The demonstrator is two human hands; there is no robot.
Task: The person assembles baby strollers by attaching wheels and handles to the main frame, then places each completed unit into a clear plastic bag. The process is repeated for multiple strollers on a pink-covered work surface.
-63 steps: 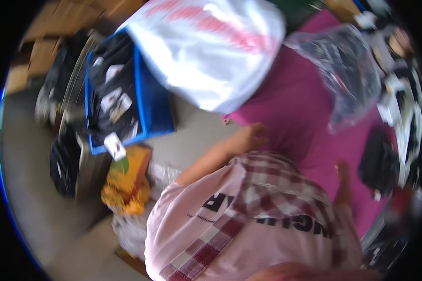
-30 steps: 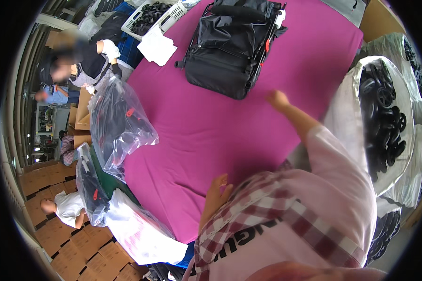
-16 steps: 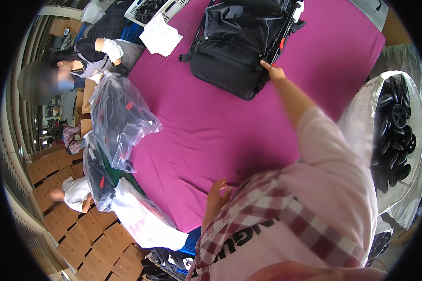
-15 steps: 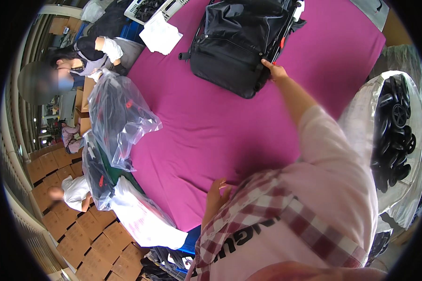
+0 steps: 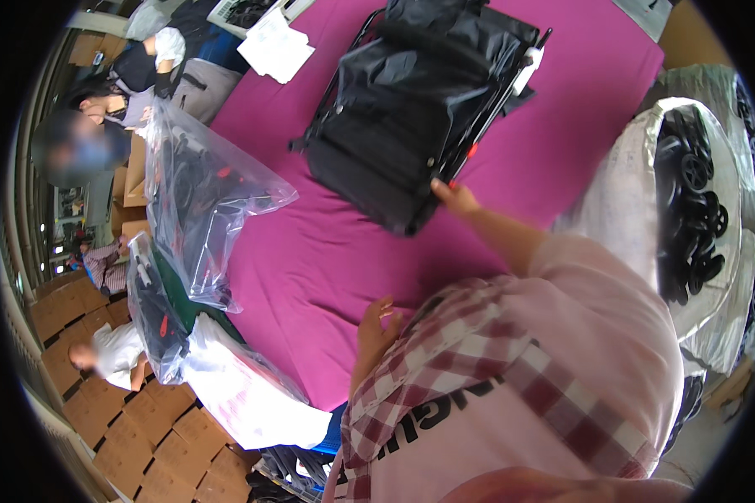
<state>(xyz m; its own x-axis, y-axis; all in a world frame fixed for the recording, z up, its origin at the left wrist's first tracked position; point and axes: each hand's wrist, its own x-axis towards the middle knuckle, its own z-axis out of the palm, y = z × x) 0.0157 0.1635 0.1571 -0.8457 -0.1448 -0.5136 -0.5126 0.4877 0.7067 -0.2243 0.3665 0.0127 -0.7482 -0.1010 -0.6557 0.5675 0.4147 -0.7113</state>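
Observation:
A black fabric piece on a tubular frame, looking like a folded stroller [image 5: 377, 134], lies on the purple cloth-covered table [image 5: 302, 277]. My right hand [image 5: 455, 198] is closed on its near right corner, beside a small red part on the frame's side. The thumb lies over the fabric edge, and the other fingers are partly hidden. Close to my body, my left hand [image 5: 377, 325] hovers at or rests on the cloth, I cannot tell which. Its fingers are loosely bent and apart, with nothing in them.
Clear plastic bags [image 5: 205, 201] with black framed items line the table's left edge. White papers [image 5: 275, 46] lie at the far left. A large white sack of black wheels [image 5: 695, 172] stands on the right. Cardboard boxes [image 5: 159, 436] and several people are beyond the left side.
The folded stroller has slid toward me and a little left, drawn along with my right hand. My left hand has shifted slightly in view and still holds nothing.

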